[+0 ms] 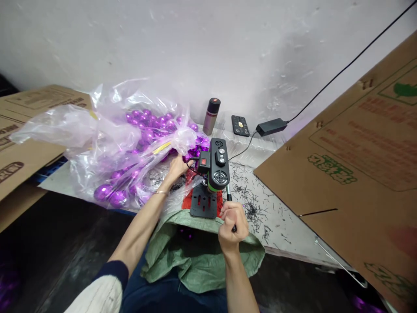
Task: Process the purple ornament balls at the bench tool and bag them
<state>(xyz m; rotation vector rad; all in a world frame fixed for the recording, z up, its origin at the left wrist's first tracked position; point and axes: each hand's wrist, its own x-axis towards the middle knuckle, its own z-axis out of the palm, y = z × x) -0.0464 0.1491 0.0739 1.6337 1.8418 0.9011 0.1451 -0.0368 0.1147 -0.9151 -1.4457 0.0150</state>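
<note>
My right hand (233, 224) is closed round the black grip of a lever (229, 197) on a small black bench machine (219, 163). The machine has two round vents, silver knobs and a red switch, and its slotted base plate (203, 202) lies on red material. Left of the machine, my left hand (177, 167) reaches in among shiny purple balls (198, 147) beside a clear plastic bag (127, 143). Its fingertips are hidden, so what they hold does not show. Under the machine's front edge hangs an open green woven sack (195, 267) with a few purple balls inside.
A spray can (211, 116), a phone (240, 125) and a power adapter (271, 126) with its cable stand or lie along the wall. Black scraps (250, 208) litter the tabletop. Cardboard boxes flank it, one at right (352, 174) and one at left (35, 130).
</note>
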